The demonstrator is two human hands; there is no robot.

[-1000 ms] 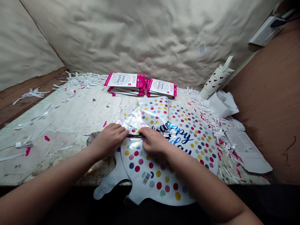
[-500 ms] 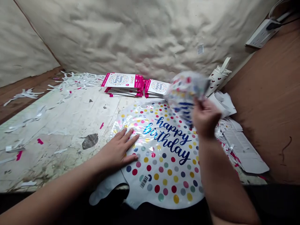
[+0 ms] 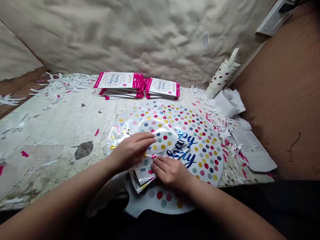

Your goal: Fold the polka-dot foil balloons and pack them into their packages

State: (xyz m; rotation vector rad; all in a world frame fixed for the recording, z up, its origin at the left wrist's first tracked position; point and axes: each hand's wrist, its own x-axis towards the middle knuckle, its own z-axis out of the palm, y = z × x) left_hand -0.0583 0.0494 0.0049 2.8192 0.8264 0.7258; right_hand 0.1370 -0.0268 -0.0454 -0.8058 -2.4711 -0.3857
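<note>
Right hand (image 3: 172,172) pressing, left hand (image 3: 132,150) curved over a folded balloon (image 3: 162,141)

Our right fingers lie on its dotted surface; we cannot tell whether either hand pinches it. The folded balloon rests on a flat balloon (image 3: 210,155), whose lower edge hangs past the front of our table (image 3: 57,133). Beyond it sit two stacks of pink-and-white packets (image 3: 120,80), with a heart-print tumbler (image 3: 222,78) to the right.
</note>
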